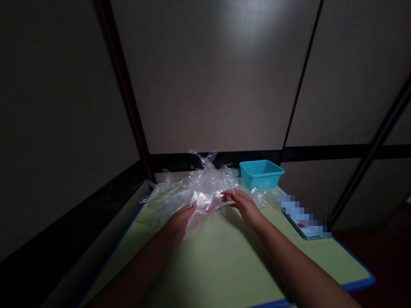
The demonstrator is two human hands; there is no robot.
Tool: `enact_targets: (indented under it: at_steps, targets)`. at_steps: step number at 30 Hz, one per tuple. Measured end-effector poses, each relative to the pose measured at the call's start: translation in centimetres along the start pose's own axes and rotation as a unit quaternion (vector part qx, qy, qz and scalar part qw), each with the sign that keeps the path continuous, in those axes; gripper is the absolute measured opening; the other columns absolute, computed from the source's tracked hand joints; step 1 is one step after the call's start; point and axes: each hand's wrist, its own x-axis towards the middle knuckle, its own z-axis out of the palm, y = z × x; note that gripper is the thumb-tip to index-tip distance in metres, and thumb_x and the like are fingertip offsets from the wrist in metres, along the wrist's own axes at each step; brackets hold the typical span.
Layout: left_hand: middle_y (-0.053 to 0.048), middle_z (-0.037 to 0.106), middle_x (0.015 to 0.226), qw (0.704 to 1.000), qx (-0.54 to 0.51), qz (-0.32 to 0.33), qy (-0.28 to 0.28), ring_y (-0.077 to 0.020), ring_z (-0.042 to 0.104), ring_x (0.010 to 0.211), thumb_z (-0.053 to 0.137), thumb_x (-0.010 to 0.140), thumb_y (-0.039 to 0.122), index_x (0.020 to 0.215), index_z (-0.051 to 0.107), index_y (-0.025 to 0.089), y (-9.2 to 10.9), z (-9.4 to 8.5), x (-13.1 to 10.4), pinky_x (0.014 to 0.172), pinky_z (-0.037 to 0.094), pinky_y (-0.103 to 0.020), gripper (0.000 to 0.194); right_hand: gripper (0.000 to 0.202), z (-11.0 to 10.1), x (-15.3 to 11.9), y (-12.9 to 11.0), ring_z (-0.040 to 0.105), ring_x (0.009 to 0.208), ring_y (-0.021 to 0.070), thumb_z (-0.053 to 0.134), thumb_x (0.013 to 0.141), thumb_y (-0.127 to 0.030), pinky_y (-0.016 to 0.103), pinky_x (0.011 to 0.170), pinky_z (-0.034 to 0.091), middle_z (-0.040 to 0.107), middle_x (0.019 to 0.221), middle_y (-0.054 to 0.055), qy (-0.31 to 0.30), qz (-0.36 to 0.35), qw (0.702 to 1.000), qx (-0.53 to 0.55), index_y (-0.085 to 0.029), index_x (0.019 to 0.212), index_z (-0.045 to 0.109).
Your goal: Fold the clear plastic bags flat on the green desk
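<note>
— What do you have in the grip?
— From my end, the left hand is clamped on a piece of clear plastic film, thumb on top and fingertips showing beneath it. My right hand is at the film's right side, fingers loosely curled; I can't tell whether they pinch it or merely brush it.
— Where's that film sitting?
— Between my hands, just in front of a crumpled heap of clear plastic at the far end of the worktop.
— Anything in the way?
— The heap blocks me straight ahead. A turquoise plastic basket stands behind and right of it, with loose plastic against its front. Farther right, near the edge, lies a flat pale item, partly pixelated.
— And room to move?
— Bare green surface between my forearms, bounded by blue edging. Wall panels rise behind the far end.
</note>
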Motion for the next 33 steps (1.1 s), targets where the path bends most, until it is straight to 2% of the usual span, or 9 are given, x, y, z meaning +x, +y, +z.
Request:
enact_targets:
  at_steps: [4,6,11,13,15,19,23,27,33]
  targets:
    - [-0.013,0.058,0.120,0.971,-0.224,-0.057,-0.061,-0.0248,0.054,0.112,0.020,0.089,0.045,0.117,0.052,0.014,1.1,-0.2,-0.3,0.093,0.043,-0.043,0.053,0.043,0.3,-0.2,-0.3,0.057,0.089,0.0227,0.057,0.073,-0.057,0.034,0.077,0.038,0.065,0.090,0.007,0.004,0.018,1.000,-0.018,-0.018,0.090,0.066]
    - [-0.012,0.056,0.122,0.952,-0.279,-0.076,-0.096,-0.0251,0.053,0.114,0.022,0.089,0.045,0.121,0.048,0.014,1.0,-0.2,-0.5,0.093,0.043,-0.045,0.051,0.043,0.6,-0.4,-0.7,0.056,0.088,0.0226,0.060,0.070,-0.056,0.033,0.076,0.038,0.065,0.087,0.007,0.000,0.020,0.999,-0.029,-0.017,0.087,0.067]
    - [-0.011,0.056,0.124,0.919,-0.290,-0.146,-0.225,-0.0286,0.056,0.109,0.031,0.084,0.055,0.123,0.047,0.019,0.1,0.8,-1.0,0.093,0.040,-0.047,0.055,0.040,1.1,-0.6,-1.4,0.054,0.071,0.0162,0.065,0.067,-0.054,0.030,0.071,0.038,0.062,0.070,0.003,-0.070,0.018,0.997,-0.039,-0.015,0.073,0.065]
    - [-0.011,0.056,0.124,0.903,-0.288,-0.155,-0.278,-0.0307,0.057,0.107,0.035,0.082,0.056,0.122,0.048,0.019,-0.1,1.3,-1.1,0.093,0.039,-0.047,0.056,0.040,1.2,-0.7,-1.3,0.047,0.059,0.0115,0.069,0.062,-0.053,0.026,0.062,0.035,0.055,0.060,-0.001,-0.108,0.029,0.993,-0.027,-0.014,0.064,0.061]
    - [-0.013,0.054,0.125,0.895,-0.281,-0.165,-0.305,-0.0322,0.058,0.104,0.038,0.081,0.055,0.121,0.049,0.017,-0.2,1.7,-1.2,0.092,0.038,-0.048,0.057,0.040,1.3,-0.8,-1.0,0.042,0.053,0.0088,0.070,0.062,-0.052,0.024,0.056,0.031,0.050,0.057,-0.003,-0.139,0.042,0.989,-0.028,-0.014,0.062,0.058]
    - [-0.016,0.050,0.128,0.886,-0.274,-0.175,-0.332,-0.0339,0.060,0.099,0.037,0.081,0.056,0.120,0.051,0.014,-0.3,2.1,-1.3,0.088,0.040,-0.048,0.059,0.039,1.5,-0.9,-0.5,0.037,0.049,0.0071,0.072,0.060,-0.050,0.022,0.050,0.026,0.047,0.053,-0.005,-0.155,0.056,0.985,-0.040,-0.014,0.063,0.056]
    - [-0.017,0.049,0.128,0.878,-0.279,-0.189,-0.340,-0.0339,0.060,0.098,0.038,0.080,0.059,0.119,0.051,0.012,-0.5,2.1,-1.2,0.088,0.040,-0.047,0.063,0.038,1.4,-0.8,-0.2,0.038,0.049,0.0069,0.073,0.058,-0.047,0.022,0.049,0.026,0.049,0.054,-0.005,-0.154,0.060,0.985,-0.045,-0.015,0.063,0.055]
    - [-0.016,0.058,0.117,0.882,-0.290,-0.207,-0.309,-0.0317,0.063,0.090,0.040,0.079,0.065,0.120,0.049,0.014,-0.9,1.9,-0.7,0.081,0.043,-0.045,0.066,0.036,0.6,-0.3,0.1,0.035,0.045,0.0056,0.070,0.059,-0.046,0.020,0.045,0.025,0.045,0.049,-0.006,-0.132,0.072,0.984,-0.093,-0.015,0.060,0.053]
    - [-0.014,0.066,0.101,0.903,-0.249,-0.253,-0.243,-0.0304,0.066,0.081,0.049,0.071,0.067,0.112,0.053,0.012,-1.3,0.3,0.2,0.070,0.048,-0.038,0.069,0.027,-1.0,0.7,0.8,0.036,0.037,0.0052,0.063,0.066,-0.038,0.019,0.039,0.027,0.044,0.041,-0.007,-0.085,0.141,0.967,-0.195,-0.016,0.058,0.051]
